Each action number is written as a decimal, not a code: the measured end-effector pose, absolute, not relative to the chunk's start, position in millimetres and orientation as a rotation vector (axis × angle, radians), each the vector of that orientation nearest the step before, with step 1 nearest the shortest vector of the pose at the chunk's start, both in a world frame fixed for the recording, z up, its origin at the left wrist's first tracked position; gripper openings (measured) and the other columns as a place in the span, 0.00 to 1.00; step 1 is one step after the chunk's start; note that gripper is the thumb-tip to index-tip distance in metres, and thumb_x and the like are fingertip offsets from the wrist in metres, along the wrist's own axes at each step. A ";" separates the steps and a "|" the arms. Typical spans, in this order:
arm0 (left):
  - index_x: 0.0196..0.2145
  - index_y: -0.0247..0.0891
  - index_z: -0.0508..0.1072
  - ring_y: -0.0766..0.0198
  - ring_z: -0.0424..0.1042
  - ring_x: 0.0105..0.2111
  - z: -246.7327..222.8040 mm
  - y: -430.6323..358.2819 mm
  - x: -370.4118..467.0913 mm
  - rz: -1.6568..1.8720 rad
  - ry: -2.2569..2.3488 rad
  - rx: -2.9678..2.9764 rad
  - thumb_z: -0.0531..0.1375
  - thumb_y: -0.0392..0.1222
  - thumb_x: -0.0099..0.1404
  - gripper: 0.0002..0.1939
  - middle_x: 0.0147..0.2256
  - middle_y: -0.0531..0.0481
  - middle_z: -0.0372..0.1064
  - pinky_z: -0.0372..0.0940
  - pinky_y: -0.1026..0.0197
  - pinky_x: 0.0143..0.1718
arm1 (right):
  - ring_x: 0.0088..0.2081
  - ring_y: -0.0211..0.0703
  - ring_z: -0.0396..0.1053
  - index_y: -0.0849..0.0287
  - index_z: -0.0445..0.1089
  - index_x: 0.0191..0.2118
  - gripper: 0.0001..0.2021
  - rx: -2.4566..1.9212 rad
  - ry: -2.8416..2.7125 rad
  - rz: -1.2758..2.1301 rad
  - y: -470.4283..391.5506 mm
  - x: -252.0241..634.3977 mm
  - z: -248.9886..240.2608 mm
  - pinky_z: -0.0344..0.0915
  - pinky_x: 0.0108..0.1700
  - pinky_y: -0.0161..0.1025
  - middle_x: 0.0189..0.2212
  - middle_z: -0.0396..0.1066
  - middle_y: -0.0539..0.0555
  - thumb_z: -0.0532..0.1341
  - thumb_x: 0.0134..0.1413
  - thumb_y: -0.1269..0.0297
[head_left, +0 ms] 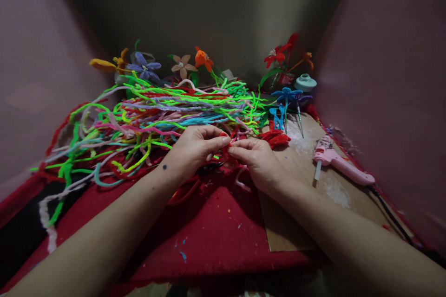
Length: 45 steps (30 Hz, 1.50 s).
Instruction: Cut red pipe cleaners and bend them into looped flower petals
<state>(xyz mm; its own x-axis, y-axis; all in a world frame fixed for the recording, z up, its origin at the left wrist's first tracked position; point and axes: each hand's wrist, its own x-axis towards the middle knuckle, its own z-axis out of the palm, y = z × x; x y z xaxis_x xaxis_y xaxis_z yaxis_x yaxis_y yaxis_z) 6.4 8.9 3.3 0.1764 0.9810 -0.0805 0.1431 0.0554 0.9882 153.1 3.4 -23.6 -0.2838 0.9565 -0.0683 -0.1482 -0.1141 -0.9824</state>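
My left hand [198, 146] and my right hand [256, 160] meet over the middle of the table, fingertips almost touching. Both pinch a small red pipe cleaner piece [230, 144], mostly hidden by the fingers. Just beyond them spreads a big heap of pipe cleaners [195, 102] in green, pink, blue, red and white. Red fuzzy petals [277, 139] lie to the right of my right hand. Below my left wrist shows a red-orange loop [184, 195], perhaps a scissors handle, partly covered.
A pink glue gun [344, 164] rests on a brown board [289, 232] at the right, its black cord running toward me. Blue and purple flowers [287, 95] on stems stand near a pale teal lid-like object [305, 82]. Finished flowers [142, 67] line the back. Scraps dot the red cloth [216, 232].
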 end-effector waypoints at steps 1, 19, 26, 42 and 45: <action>0.26 0.35 0.73 0.73 0.60 0.17 3.9 8.7 7.1 0.954 1.218 1.349 0.65 0.45 0.49 0.10 0.20 0.55 0.67 0.53 0.69 0.18 | 0.19 0.33 0.62 0.63 0.71 0.21 0.06 -1.020 -1.244 1.549 3.5 153.0 -23.8 0.57 0.23 0.34 0.17 0.67 0.50 0.61 0.42 0.66; 0.25 0.33 0.70 0.74 0.58 0.20 -0.8 7.1 11.0 0.978 1.263 1.445 0.62 0.40 0.53 0.07 0.21 0.57 0.64 0.53 0.70 0.21 | 0.25 0.34 0.65 0.64 0.68 0.27 0.05 -1.033 -1.318 1.282 5.3 151.4 -28.6 0.62 0.29 0.34 0.23 0.69 0.50 0.60 0.47 0.67; 0.27 0.35 0.68 0.75 0.53 0.17 -2.1 5.5 13.2 0.999 1.224 1.390 0.60 0.41 0.55 0.07 0.19 0.59 0.60 0.49 0.70 0.18 | 0.28 0.37 0.66 0.65 0.72 0.28 0.07 -1.105 -1.434 1.064 7.4 153.6 -29.8 0.62 0.33 0.35 0.25 0.71 0.53 0.59 0.48 0.66; 0.21 0.36 0.62 0.72 0.51 0.20 -9.5 4.7 18.2 0.983 1.347 1.577 0.57 0.46 0.57 0.13 0.19 0.59 0.54 0.47 0.68 0.20 | 0.25 0.37 0.63 0.62 0.68 0.25 0.05 -1.183 -1.499 0.962 5.2 147.4 -33.9 0.61 0.30 0.34 0.22 0.67 0.50 0.57 0.45 0.67; 0.22 0.36 0.62 0.71 0.52 0.22 -11.8 6.0 18.4 0.965 1.349 1.635 0.57 0.47 0.57 0.13 0.20 0.58 0.54 0.49 0.67 0.21 | 0.24 0.36 0.62 0.61 0.66 0.25 0.04 -1.163 -1.490 0.973 4.0 146.1 -34.0 0.59 0.28 0.33 0.21 0.65 0.49 0.56 0.45 0.68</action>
<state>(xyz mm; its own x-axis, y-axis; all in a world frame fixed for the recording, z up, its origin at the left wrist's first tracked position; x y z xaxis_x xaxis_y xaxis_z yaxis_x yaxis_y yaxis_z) 18.4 6.0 -11.8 0.1438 0.9871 0.0705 0.3855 -0.1215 0.9147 146.1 4.0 -34.0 -0.0702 0.9744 0.2134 0.1963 0.2233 -0.9548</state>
